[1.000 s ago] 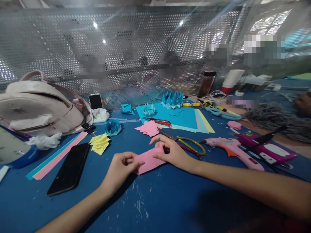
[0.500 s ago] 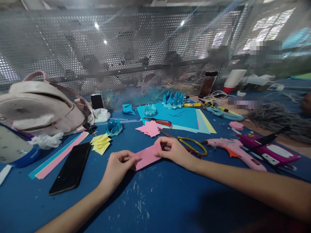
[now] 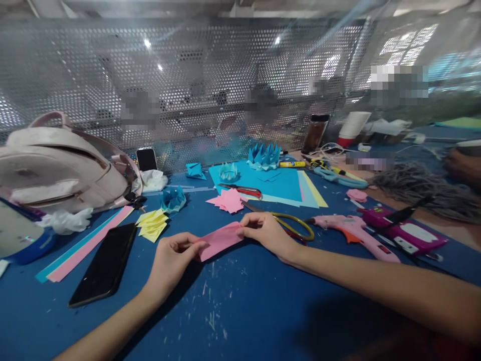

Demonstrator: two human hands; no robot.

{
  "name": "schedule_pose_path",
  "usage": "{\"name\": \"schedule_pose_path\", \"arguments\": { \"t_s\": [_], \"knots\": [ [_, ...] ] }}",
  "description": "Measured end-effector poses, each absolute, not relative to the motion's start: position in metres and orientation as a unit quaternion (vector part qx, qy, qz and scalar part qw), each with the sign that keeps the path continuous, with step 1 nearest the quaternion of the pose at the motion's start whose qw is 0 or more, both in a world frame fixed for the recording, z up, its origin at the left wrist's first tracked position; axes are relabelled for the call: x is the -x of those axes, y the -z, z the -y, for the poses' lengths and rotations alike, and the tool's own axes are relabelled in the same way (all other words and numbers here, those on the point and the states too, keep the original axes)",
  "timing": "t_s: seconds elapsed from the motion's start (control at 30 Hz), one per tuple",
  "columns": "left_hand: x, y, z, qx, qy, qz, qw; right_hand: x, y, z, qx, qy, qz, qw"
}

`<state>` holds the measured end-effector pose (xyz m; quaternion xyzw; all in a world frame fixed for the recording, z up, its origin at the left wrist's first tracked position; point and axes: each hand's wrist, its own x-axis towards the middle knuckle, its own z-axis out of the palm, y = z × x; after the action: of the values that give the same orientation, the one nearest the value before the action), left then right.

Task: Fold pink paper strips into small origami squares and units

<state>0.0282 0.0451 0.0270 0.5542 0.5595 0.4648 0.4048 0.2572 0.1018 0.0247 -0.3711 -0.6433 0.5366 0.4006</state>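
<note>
Head view: a pink paper strip (image 3: 221, 239) is being pinched closed-fingered by the left hand (image 3: 171, 260) and right hand (image 3: 265, 231), and could be creased crooked by uneven pulling toward the scissors (image 3: 291, 225) at two o'clock

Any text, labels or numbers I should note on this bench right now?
None can be read.
Magenta device: a white label, print too small.
Yellow tube: dark marks, blurred.
Paper at the far right: pixelated.
Pink paper, held by the left hand and right hand: no print in view.
</note>
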Motion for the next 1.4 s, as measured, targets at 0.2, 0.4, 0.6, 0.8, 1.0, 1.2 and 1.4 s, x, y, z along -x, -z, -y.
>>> {"name": "schedule_pose_path", "arguments": {
  "t_s": [0.2, 0.4, 0.6, 0.8, 1.0, 1.2, 1.4],
  "knots": [
    [-0.0281, -0.0247, -0.0439, -0.556, -0.463, -0.554, 0.412, -0.2569, -0.0263, -0.0999, 0.356, -0.497, 0.674, 0.415],
    [-0.0293, -0.0231, -0.0447, -0.560, -0.451, -0.547, 0.429, -0.2554, -0.0295, -0.0981, 0.353, -0.484, 0.684, 0.416],
    [-0.0316, -0.0256, -0.0450, -0.567, -0.451, -0.543, 0.426, -0.2558, -0.0283, -0.0973, 0.359, -0.474, 0.674, 0.438],
    [-0.0311, -0.0250, -0.0449, -0.572, -0.442, -0.544, 0.426, -0.2558, -0.0314, -0.0968, 0.355, -0.486, 0.678, 0.423],
    [-0.0316, -0.0249, -0.0448, -0.577, -0.443, -0.540, 0.423, -0.2564, -0.0297, -0.0972, 0.354, -0.488, 0.660, 0.449],
    [-0.0307, -0.0241, -0.0460, -0.560, -0.446, -0.545, 0.436, -0.2563, -0.0311, -0.0976, 0.364, -0.496, 0.657, 0.436],
    [-0.0297, -0.0237, -0.0463, -0.547, -0.448, -0.548, 0.447, -0.2572, -0.0301, -0.0971, 0.354, -0.501, 0.657, 0.438]
  ]
}}
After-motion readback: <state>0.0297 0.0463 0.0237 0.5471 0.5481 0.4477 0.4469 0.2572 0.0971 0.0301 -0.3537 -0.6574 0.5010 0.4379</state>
